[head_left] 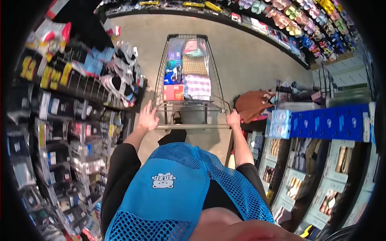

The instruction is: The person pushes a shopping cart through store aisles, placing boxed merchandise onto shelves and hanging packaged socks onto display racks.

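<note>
A wire shopping cart point(219, 82) stands in front of me, with a bar handle point(193, 126) across its near end. My right hand point(233, 119) is wrapped round the right end of that handle. At the left end, my left hand point(148, 117) has its fingers apart and stretched forward; its palm edge is by the handle. Inside the cart lie a red box point(173, 92), a folded checked cloth point(198, 86), a tan woven-looking pack point(195, 65) and blue packages point(173, 75). Farther forward are a purple-blue pack point(175, 49) and a clear-wrapped pink and mint item point(193, 48).
Shelves with packaged clothing point(56, 132) line my left. On the right are a brown cloth item point(253, 105), a blue box display point(329, 122) and shelves of boxed goods point(295, 188). Slippers point(285, 16) hang at the far right. Grey floor point(237, 52) surrounds the cart ahead.
</note>
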Tool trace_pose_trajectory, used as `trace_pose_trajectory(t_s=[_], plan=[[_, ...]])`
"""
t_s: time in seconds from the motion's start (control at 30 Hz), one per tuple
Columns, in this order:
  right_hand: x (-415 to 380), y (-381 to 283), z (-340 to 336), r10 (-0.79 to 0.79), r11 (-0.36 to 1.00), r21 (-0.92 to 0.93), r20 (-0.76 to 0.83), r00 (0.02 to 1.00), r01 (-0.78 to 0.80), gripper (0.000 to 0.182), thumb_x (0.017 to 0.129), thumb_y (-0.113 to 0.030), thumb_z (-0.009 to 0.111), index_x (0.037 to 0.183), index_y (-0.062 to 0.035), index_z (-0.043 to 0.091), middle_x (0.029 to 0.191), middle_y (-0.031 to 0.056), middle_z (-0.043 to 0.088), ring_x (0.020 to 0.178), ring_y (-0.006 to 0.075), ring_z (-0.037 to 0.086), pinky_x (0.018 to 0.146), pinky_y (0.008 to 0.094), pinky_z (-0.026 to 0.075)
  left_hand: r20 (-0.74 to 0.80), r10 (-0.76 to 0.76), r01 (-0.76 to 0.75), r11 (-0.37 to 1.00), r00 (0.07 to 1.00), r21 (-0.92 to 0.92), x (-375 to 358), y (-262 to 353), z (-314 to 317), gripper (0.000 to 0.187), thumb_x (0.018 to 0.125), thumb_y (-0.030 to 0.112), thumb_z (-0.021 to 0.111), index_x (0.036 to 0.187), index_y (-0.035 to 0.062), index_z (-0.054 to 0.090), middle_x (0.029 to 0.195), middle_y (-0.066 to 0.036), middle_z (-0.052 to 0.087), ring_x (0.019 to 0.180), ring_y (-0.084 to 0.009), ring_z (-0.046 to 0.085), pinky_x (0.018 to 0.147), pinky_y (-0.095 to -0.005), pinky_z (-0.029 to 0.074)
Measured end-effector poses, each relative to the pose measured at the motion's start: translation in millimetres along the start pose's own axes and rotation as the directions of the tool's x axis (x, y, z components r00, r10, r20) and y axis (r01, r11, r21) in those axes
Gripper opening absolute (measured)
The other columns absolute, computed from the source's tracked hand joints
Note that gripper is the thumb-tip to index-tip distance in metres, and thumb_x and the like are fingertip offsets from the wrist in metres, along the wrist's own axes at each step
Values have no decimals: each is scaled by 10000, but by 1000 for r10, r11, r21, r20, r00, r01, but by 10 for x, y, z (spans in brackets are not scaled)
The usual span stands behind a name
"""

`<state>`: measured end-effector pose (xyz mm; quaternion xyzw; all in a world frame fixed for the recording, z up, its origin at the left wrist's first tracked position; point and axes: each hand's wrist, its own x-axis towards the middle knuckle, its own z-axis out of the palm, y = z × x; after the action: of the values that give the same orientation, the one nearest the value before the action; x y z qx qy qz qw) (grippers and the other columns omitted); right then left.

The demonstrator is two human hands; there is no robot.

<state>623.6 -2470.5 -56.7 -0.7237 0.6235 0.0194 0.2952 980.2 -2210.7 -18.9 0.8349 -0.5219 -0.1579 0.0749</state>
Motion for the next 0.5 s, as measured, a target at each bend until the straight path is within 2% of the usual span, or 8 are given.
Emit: trace_pose_trajectory(t_s=[0.03, 0.1, 0.17, 0.3, 0.37, 0.43, 0.47, 0.5], plan=[[209, -194, -101, 37, 999, 17, -11, 999, -37, 480, 784, -245, 550, 1191, 6, 507, 1075, 296, 580, 1042, 415, 554, 901, 437, 451, -22, 9, -9, 1000, 1000, 9, 247, -31, -66, 521, 790, 294, 480, 1257, 64, 510, 1480, -162, 198, 1362, -337, 201, 1114, -460, 178], [528, -358, -187, 62, 998, 31, -36, 997, -61, 507, 783, -249, 554, 1226, -10, 491, 1117, 291, 567, 1082, 404, 535, 936, 425, 434, 102, 296, -313, 896, 950, 316, 621, -13, -144, 504, 793, 309, 472, 1242, 87, 532, 1464, -143, 259, 1367, -325, 197, 1124, -463, 142], [855, -522, -278, 60, 998, 12, -48, 997, -60, 553, 787, -281, 577, 1267, -30, 466, 1088, 296, 577, 1065, 409, 544, 929, 439, 438, 160, 472, -497, 844, 867, 203, 1056, -75, -148, 450, 838, 314, 445, 1214, 92, 555, 1413, -113, 360, 1361, -308, 217, 1113, -477, 151], [1532, -654, -423, 107, 994, 1, 15, 994, -107, 571, 783, -282, 595, 1277, -29, 462, 1132, 266, 572, 1115, 399, 514, 967, 410, 414, 232, 398, -432, 894, 888, 121, 1715, 17, -353, 438, 877, 383, 401, 1135, 94, 606, 1391, -130, 389, 1342, -288, 256, 1091, -463, 188], [1939, -606, -372, -12, 997, -78, 19, 1000, 14, 485, 801, -226, 594, 1219, 2, 506, 1022, 249, 626, 953, 344, 624, 828, 389, 503, 293, 379, -436, 885, 878, 161, 1998, 43, -474, 451, 885, 416, 385, 1048, 85, 643, 1362, -161, 417, 1316, -285, 299, 1078, -446, 207], [2199, -717, -465, 54, 953, 287, 161, 986, -99, 359, 820, -162, 595, 1112, 46, 556, 836, 191, 658, 693, 234, 662, 622, 333, 532, 257, 404, -452, 877, 878, 165, 2278, 23, -501, 479, 877, 440, 383, 1009, 75, 663, 1353, -153, 428, 1301, -283, 324, 1077, -427, 212], [2442, -644, -359, 21, 894, 443, 126, 992, -75, 255, 836, -112, 585, 1019, 64, 579, 720, 131, 641, 548, 133, 610, 502, 284, 491, 265, 387, -436, 885, 883, 163, 2425, 5, -538, 479, 877, 440, 383, 1009, 75, 663, 1353, -153, 428, 1301, -283, 324, 1077, -427, 212], [2567, -731, -390, 14, 897, 437, 140, 990, -74, 255, 836, -112, 585, 1019, 64, 579, 720, 131, 641, 548, 133, 610, 502, 284, 491, 278, 375, -424, 895, 884, 141, 2581, 14, -617, 467, 880, 430, 385, 1011, 73, 657, 1346, -162, 435, 1290, -285, 338, 1071, -425, 220]])
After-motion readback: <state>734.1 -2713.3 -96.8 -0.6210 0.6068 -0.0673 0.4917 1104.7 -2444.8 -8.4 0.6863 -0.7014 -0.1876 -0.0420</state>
